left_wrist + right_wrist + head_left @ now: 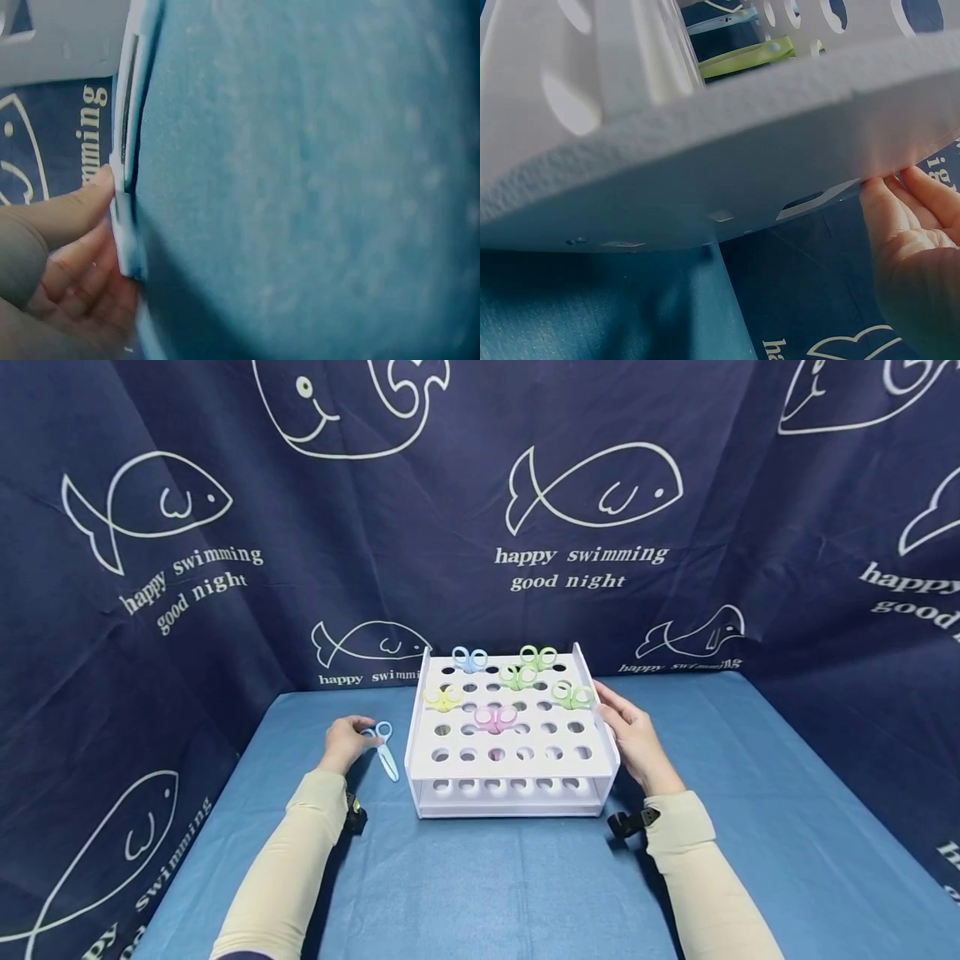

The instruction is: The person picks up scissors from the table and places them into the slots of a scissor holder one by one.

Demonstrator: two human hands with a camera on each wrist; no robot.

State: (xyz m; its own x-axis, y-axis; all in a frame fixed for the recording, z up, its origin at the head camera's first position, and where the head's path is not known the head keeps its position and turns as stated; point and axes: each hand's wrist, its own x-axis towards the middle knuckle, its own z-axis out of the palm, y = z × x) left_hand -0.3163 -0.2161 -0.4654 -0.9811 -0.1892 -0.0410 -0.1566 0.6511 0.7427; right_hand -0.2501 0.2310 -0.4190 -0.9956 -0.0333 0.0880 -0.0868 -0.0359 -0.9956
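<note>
At the left of the table, my left hand (347,743) pinches the looped handle of light blue scissors (388,762), whose blades point toward the near side. Seen in the left wrist view, thumb and fingers lie on either side of the scissors (129,120). A white rack (491,768) with rows of round holes stands in the middle. My right hand (633,735) rests its fingertips against the rack's right side wall, and the right wrist view has that hand (919,232) at the outer face of the wall (780,157).
Scissors stand handles-up in the rack: blue (469,660), yellow (442,697), pink (495,718), and three green, one at the back (538,658). Green blades (750,58) show inside the rack. A dark blue fish-print curtain (465,568) hangs behind the blue tabletop (480,885).
</note>
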